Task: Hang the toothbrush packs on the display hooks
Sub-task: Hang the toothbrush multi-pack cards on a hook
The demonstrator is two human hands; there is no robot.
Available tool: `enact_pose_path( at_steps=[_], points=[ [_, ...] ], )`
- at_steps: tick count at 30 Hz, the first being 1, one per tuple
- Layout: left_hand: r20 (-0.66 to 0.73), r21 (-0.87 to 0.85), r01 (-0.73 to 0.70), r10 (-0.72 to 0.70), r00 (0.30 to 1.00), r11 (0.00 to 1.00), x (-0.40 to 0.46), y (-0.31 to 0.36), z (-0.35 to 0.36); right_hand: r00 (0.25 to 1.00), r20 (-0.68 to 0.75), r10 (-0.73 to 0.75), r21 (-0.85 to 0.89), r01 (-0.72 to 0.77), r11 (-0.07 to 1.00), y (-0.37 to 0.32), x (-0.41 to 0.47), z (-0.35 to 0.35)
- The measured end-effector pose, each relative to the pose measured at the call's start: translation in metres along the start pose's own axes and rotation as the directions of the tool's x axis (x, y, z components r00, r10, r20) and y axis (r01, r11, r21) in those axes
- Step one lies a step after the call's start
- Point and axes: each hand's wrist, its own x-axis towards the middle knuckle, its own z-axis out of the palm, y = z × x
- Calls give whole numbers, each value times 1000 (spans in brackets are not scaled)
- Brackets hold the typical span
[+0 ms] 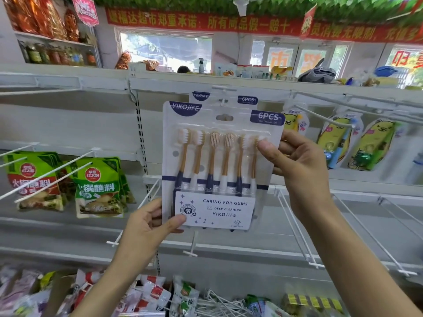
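Observation:
I hold a white YIKOJIFE toothbrush pack (217, 165) of orange-handled brushes upright in front of the shelf. My left hand (148, 225) pinches its lower left corner, thumb on the front. My right hand (295, 165) grips its right edge, thumb over the brush heads. The pack's hang hole (224, 117) sits just below the tip of a white display hook (223, 89). A second identical pack (229, 99) hangs on that hook, mostly hidden behind the one I hold.
Bare white hooks (302, 227) jut out at lower right and one (193, 245) below the pack. Green sauce pouches (98, 186) hang at left, yellow children's toothbrush packs (336, 143) at right. Loose packets and spare hooks (219, 303) fill a bin below.

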Motion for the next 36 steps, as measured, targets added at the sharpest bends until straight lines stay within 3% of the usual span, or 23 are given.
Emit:
enact_pose_path(
  at_steps=[14,28,36],
  points=[
    [-8,-49,-21,21,1000,999,8,-3,-1,994,11,-105,-4,105,994,0,0,1],
    [41,31,43,-44,998,999,64,-11,5,997,-77,27,-114,-36,993,28,54,1],
    [71,97,49,-56,996,994,121,-38,14,994,-104,29,-240,-53,969,57,95,5]
  ],
)
